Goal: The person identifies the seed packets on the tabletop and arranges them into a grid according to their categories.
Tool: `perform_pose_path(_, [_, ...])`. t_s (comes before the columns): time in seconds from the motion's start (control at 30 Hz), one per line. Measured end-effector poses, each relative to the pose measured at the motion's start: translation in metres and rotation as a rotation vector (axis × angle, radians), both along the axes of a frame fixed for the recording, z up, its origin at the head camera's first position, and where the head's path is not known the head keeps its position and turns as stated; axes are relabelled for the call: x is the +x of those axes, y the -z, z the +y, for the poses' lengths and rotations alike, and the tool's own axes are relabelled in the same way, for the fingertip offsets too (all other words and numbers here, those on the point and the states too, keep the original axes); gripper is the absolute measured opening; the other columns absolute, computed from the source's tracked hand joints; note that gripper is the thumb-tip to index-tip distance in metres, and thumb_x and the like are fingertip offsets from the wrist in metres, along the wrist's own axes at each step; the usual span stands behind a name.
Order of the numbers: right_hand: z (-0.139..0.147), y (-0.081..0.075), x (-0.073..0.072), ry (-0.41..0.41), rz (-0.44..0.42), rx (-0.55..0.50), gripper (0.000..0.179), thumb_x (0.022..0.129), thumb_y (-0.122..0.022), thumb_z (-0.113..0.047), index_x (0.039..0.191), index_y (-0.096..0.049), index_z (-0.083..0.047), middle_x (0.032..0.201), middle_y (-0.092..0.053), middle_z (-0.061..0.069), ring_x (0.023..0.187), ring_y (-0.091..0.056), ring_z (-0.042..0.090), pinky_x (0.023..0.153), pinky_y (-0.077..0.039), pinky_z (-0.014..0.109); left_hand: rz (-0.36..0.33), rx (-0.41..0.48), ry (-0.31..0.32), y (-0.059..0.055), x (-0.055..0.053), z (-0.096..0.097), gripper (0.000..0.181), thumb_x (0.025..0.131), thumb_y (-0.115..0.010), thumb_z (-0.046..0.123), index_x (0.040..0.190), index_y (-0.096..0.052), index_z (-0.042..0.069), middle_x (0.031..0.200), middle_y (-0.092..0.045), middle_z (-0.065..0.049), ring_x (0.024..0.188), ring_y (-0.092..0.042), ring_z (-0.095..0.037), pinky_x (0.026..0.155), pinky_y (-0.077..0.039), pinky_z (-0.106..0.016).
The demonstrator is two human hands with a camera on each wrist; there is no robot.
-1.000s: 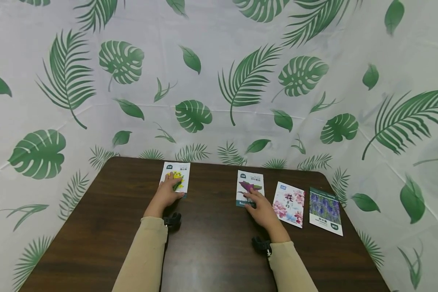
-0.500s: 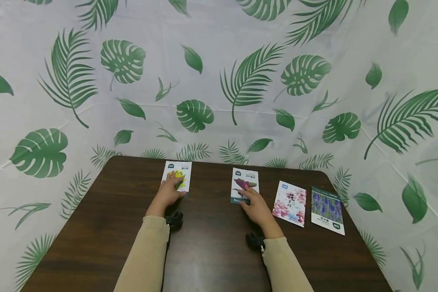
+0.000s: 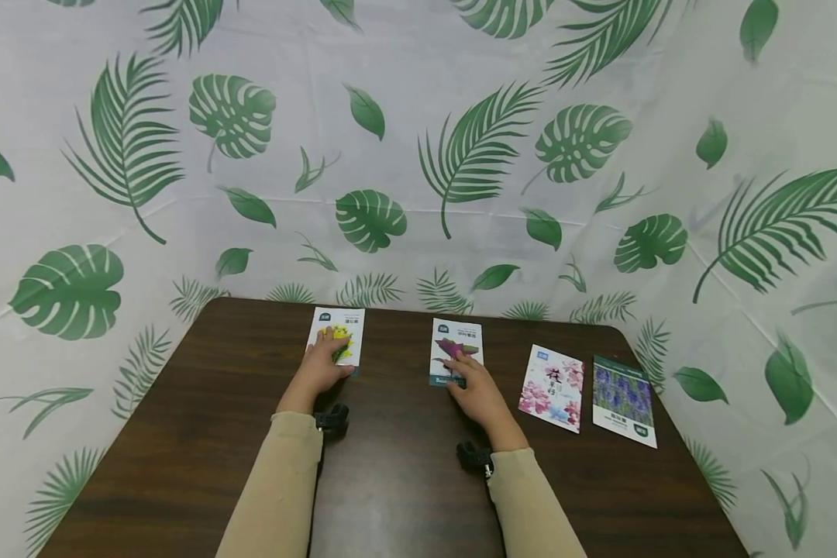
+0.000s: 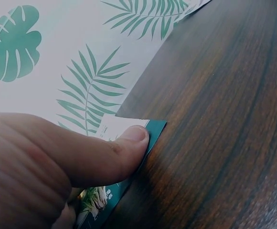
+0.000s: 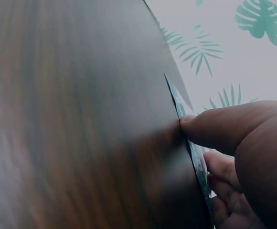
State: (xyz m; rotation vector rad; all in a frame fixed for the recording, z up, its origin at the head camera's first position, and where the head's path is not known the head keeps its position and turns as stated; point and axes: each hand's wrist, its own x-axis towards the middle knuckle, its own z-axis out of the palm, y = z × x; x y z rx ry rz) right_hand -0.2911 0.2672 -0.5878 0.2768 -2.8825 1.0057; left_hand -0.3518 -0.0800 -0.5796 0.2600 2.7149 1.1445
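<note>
My left hand (image 3: 323, 367) rests on a seed packet with yellow flowers (image 3: 349, 359) near the table's far edge. Its thumb (image 4: 129, 152) lies across the packet's teal end strip in the left wrist view. My right hand (image 3: 477, 385) is spread over a seed packet with a purple plant (image 3: 446, 349), right of the first. In the right wrist view the thumb (image 5: 210, 126) touches that packet's edge, and the other fingers (image 5: 219, 167) lie on its face. The hands cover the lower part of both packets.
A pink-blossom packet (image 3: 552, 387) and a lavender-coloured flower packet (image 3: 622, 399) lie side by side at the right of the dark wooden table (image 3: 384, 480). A white cloth with green leaves (image 3: 404, 155) hangs behind the table.
My right hand has moved left with the purple-plant packet under its fingers, bringing it nearer to the yellow-flower packet. My left hand and the other packets have stayed in place.
</note>
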Motion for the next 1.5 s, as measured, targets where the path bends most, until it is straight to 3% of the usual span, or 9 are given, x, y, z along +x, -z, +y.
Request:
perform_pose_path(0.6, [-0.029, 0.005, -0.012, -0.035, 0.008, -0.015, 0.046, 0.103, -0.075, -0.012, 0.148, -0.069, -0.009, 0.169, -0.049, 0.019, 0.159, -0.042, 0.045, 0.129, -0.036, 0.065, -0.001, -0.015, -0.012, -0.001, 0.0, -0.005, 0.073, 0.102, -0.078, 0.017, 0.166, -0.045, 0.003, 0.18, -0.007, -0.029, 0.17, 0.002, -0.048, 0.137, 0.001, -0.065])
perform_pose_path(1.03, [-0.048, 0.0, -0.014, -0.055, 0.014, -0.01, 0.045, 0.104, -0.073, -0.013, 0.149, -0.068, -0.008, 0.169, -0.048, 0.021, 0.16, -0.041, 0.046, 0.129, -0.037, 0.065, 0.014, -0.03, -0.015, -0.004, 0.0, -0.002, 0.073, 0.102, -0.078, 0.019, 0.165, -0.046, 0.004, 0.181, -0.008, -0.029, 0.17, 0.001, -0.047, 0.136, 0.004, -0.068])
perform_pose_path(1.33, [-0.052, 0.001, -0.013, -0.12, -0.067, -0.029, 0.049, 0.108, -0.061, -0.006, 0.157, -0.06, -0.009, 0.176, -0.039, 0.018, 0.164, -0.032, 0.044, 0.131, -0.032, 0.065, 0.005, -0.025, -0.007, -0.001, 0.001, 0.0, 0.073, 0.102, -0.079, 0.019, 0.165, -0.046, 0.005, 0.181, -0.008, -0.028, 0.17, 0.0, -0.046, 0.137, 0.001, -0.067])
perform_pose_path(1.5, [-0.051, 0.003, -0.014, -0.142, -0.043, -0.034, 0.05, 0.106, -0.06, -0.002, 0.156, -0.056, -0.001, 0.175, -0.039, 0.02, 0.165, -0.033, 0.041, 0.133, -0.031, 0.062, 0.001, -0.024, -0.013, -0.003, 0.002, 0.001, 0.073, 0.102, -0.079, 0.019, 0.165, -0.046, 0.004, 0.181, -0.008, -0.028, 0.17, 0.001, -0.046, 0.137, 0.002, -0.066])
